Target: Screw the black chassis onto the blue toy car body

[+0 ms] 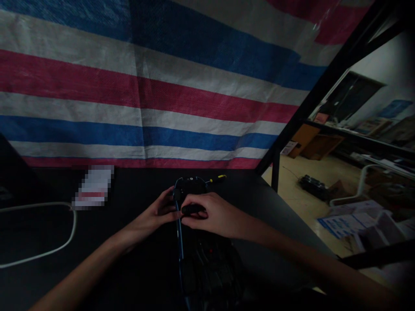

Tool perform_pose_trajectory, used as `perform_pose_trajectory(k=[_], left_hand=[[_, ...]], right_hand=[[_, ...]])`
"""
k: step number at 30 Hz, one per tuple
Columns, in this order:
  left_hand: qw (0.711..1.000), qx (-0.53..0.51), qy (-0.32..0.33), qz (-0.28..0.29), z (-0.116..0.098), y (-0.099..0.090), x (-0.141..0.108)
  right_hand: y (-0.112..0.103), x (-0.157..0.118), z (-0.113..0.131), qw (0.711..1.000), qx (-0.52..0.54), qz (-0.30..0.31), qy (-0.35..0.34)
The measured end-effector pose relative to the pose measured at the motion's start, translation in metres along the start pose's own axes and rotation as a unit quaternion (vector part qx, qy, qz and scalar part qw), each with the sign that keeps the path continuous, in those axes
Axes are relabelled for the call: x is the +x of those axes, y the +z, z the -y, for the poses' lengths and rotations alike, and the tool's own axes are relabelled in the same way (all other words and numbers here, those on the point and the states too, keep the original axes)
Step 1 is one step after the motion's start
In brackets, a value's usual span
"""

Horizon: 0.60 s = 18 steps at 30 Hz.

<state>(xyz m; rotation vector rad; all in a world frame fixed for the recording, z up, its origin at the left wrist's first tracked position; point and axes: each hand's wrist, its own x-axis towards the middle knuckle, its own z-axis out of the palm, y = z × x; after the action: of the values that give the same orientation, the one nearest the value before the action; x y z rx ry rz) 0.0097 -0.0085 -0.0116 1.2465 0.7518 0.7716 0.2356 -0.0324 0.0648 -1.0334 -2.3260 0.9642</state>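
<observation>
A long black toy car-like body (210, 268) with blue side edging lies lengthwise on the black table in front of me. My left hand (162, 209) grips its left edge near the far end, fingers curled and partly hidden behind the edging. Over the body, my right hand (210, 214) is closed, with thumb and fingers pinching a small dark part (192, 210); its exact kind is too dark to make out. Just beyond the far right end lies a small screwdriver (218, 178) with a yellow and black handle.
On the table's left lie a blurred-out white packet (94, 188) and a white looped cable or tube (73, 229). A striped woven sheet (194, 95) hangs behind. Right of the table edge, cartons (350, 220) and a dark device (313, 185) are on the floor.
</observation>
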Motion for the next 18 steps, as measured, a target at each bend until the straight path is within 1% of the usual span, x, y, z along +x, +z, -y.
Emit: perform_pose_trajectory(k=[5, 8, 9, 11, 13, 15, 18], left_hand=[[1.000, 0.009, -0.003, -0.007, -0.004, 0.003, -0.001], [1.000, 0.006, 0.002, -0.001, -0.001, 0.002, 0.001], [1.000, 0.004, 0.005, 0.002, 0.000, 0.001, 0.002], [1.000, 0.001, 0.008, 0.003, 0.001, 0.001, 0.002], [1.000, 0.001, 0.007, 0.004, 0.000, 0.001, 0.002], [1.000, 0.003, 0.008, 0.005, -0.001, 0.002, 0.001], [1.000, 0.004, 0.006, -0.001, 0.001, 0.001, 0.001]], right_hand=[[-0.023, -0.005, 0.024, 0.995, 0.004, -0.096, -0.030], [-0.032, -0.006, 0.034, 0.986, -0.033, -0.155, -0.057], [-0.032, -0.006, 0.036, 0.984, -0.041, -0.165, -0.057], [-0.031, -0.007, 0.037, 0.985, -0.032, -0.162, -0.044], [-0.026, -0.008, 0.037, 0.989, -0.010, -0.142, -0.039], [-0.021, -0.008, 0.035, 0.990, 0.000, -0.133, -0.052], [-0.016, -0.007, 0.033, 0.988, -0.005, -0.138, -0.067]])
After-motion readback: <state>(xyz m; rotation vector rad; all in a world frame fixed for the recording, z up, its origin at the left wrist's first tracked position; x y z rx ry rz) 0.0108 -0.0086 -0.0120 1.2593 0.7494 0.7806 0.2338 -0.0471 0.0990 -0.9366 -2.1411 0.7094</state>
